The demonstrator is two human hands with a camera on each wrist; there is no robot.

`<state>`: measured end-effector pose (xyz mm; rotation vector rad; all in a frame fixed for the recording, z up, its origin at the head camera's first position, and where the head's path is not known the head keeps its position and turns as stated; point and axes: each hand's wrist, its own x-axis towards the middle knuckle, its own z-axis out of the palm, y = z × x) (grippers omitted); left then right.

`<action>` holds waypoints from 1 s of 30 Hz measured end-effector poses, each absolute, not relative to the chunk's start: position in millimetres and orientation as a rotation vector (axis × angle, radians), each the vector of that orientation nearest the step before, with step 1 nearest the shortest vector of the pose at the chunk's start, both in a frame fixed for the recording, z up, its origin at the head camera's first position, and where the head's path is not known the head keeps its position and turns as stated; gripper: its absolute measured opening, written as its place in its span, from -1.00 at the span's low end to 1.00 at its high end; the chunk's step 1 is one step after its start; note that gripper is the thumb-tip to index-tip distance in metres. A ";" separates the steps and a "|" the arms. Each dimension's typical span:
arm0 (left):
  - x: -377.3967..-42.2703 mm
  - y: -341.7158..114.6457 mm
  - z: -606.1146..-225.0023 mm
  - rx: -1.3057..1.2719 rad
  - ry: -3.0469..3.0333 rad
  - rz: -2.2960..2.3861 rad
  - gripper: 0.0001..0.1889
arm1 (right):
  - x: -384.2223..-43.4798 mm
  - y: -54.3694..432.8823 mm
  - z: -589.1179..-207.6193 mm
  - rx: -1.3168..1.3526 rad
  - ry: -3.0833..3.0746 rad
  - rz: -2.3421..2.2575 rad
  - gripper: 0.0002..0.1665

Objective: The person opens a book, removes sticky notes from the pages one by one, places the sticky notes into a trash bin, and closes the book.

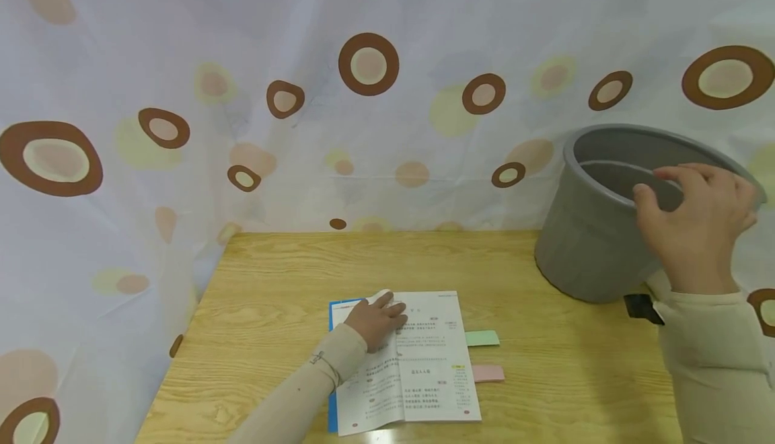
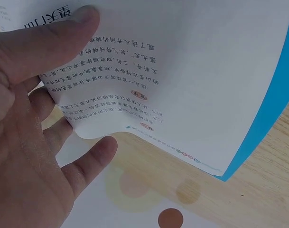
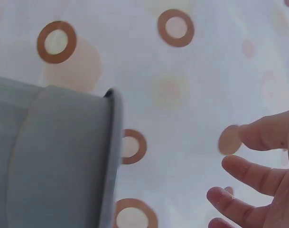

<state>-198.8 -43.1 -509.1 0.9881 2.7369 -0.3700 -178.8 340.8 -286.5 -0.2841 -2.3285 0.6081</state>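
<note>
1. Head view, left: resting on the open book (image 1: 432, 356) with the left hand (image 1: 378, 321), grip apart, with fingers spread over the fold toward the right page.
2. Around it: lying on the worktop (image 1: 393, 255), with a blue cover (image 1: 332, 414) peeping out at left and a green tab (image 1: 482, 338) and a pink tab (image 1: 488, 373) jutting out at right. Hidden in part on the left page by the left hand and the left sleeve (image 1: 284, 397).
3. Head view, right: held up before the grey bin (image 1: 596, 249) with the right hand (image 1: 699, 218), grip apart, with a gap between thumb and curved fingers. Masked in part along the bin's rim by that hand; below, ending in the right sleeve (image 1: 711, 363).
4. Behind: hung with a sheet (image 1: 418, 198) in brown rings and pale spots.
5. Left wrist view: laid across printed lines with the thumb, well apart from the fingers; partly hidden at the fingertips by the curling page. No telling how firm the contact.
6. Right wrist view: parted at thumb and fingers, before the sheet, clear of the bin's rim at left.
</note>
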 end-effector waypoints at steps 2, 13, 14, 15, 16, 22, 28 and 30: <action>-199.2 -43.4 -510.6 0.988 2.736 -0.373 -0.38 | -175.5 334.8 -286.4 -0.209 -2.302 0.585 -0.53; -200.3 -43.2 -514.7 1.027 2.754 -0.408 -0.38 | -165.3 306.2 -315.2 0.015 -2.399 0.558 -0.67; -200.1 -43.0 -514.0 1.028 2.752 -0.406 -0.38 | -164.8 303.6 -318.7 0.037 -2.410 0.555 -0.67; -199.6 -42.9 -512.9 1.031 2.750 -0.408 -0.38 | -164.4 301.0 -322.1 0.063 -2.428 0.553 -0.68; -199.3 -43.0 -512.0 1.033 2.750 -0.404 -0.38 | -164.1 298.7 -325.9 0.095 -2.445 0.553 -0.69; -198.8 -42.9 -509.8 1.024 2.743 -0.393 -0.38 | -162.5 286.8 -345.2 0.254 -2.570 0.543 -0.72; -199.6 -42.6 -508.5 1.018 2.742 -0.384 -0.39 | -163.4 274.9 -372.4 0.395 -2.629 0.633 -0.78; -199.5 -43.0 -508.8 1.014 2.743 -0.379 -0.39 | -161.3 268.2 -387.7 0.426 -2.675 0.661 -0.78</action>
